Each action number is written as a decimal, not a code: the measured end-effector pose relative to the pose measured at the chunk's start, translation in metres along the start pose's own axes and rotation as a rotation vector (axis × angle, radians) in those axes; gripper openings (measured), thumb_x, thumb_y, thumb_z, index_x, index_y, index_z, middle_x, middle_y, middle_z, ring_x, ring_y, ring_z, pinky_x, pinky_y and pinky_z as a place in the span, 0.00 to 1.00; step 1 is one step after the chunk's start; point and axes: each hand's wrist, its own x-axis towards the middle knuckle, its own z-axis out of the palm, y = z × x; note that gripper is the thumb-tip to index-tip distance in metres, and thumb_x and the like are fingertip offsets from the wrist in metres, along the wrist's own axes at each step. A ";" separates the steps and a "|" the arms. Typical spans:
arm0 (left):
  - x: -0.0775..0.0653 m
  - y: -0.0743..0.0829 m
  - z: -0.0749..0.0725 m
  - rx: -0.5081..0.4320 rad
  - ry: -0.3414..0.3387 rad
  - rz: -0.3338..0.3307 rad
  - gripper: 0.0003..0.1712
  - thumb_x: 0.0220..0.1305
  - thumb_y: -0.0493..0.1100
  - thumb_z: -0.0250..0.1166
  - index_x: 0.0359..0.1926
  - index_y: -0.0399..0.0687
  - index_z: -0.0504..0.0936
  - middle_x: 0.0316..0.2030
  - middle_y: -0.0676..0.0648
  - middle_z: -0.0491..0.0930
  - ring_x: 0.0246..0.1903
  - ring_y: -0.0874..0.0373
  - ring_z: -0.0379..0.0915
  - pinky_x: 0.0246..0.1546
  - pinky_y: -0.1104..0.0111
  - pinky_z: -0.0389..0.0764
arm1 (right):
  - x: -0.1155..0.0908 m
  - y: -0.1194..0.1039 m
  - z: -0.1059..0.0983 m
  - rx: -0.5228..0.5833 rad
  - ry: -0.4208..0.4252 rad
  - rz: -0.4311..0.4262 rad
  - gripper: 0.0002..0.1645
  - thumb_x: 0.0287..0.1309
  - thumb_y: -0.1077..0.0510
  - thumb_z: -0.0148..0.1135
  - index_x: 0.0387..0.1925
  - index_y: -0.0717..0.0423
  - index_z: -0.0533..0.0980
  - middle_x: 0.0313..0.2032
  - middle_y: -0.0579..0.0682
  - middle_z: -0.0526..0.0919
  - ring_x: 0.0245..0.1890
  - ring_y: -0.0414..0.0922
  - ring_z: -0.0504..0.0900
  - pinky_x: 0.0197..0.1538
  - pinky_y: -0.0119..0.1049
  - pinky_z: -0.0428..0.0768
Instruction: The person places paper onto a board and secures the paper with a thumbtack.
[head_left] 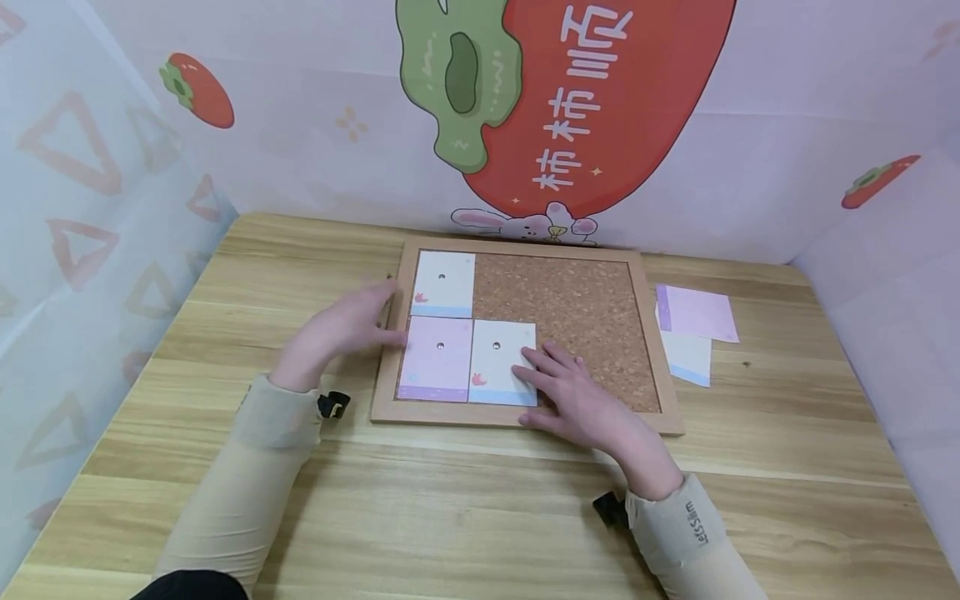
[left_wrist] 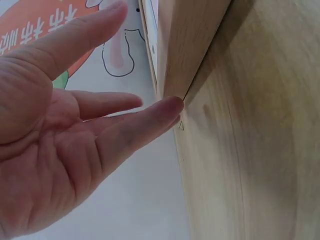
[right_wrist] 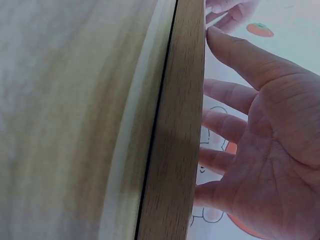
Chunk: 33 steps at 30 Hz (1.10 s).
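Note:
A wood-framed cork board (head_left: 566, 287) lies on the table. On its left part are a white card (head_left: 453, 292) at the top, a pink card (head_left: 435, 372) below it and a second white card (head_left: 498, 379) to the right of the pink one; each bears a small silver pin. My left hand (head_left: 337, 325) is at the frame's left side, thumb over the edge, fingers extended; the left wrist view shows a fingertip at the wooden frame (left_wrist: 187, 45). Spread fingers of my right hand (head_left: 581, 400) rest at the second white card's right edge, its thumb by the lower frame.
Right of the board, a loose pink card (head_left: 703, 313) overlaps a white card (head_left: 688, 357) on the wooden table (head_left: 465, 508). Printed backdrop walls (head_left: 300, 142) rise behind and at both sides. A black device (head_left: 333, 405) sits at each wrist.

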 end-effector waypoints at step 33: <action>-0.002 0.008 0.007 0.174 -0.051 0.022 0.48 0.65 0.47 0.68 0.74 0.28 0.54 0.74 0.29 0.56 0.73 0.33 0.54 0.74 0.45 0.58 | -0.048 0.095 -0.066 0.226 0.298 0.233 0.37 0.68 0.52 0.61 0.72 0.62 0.62 0.70 0.65 0.68 0.68 0.65 0.69 0.65 0.64 0.72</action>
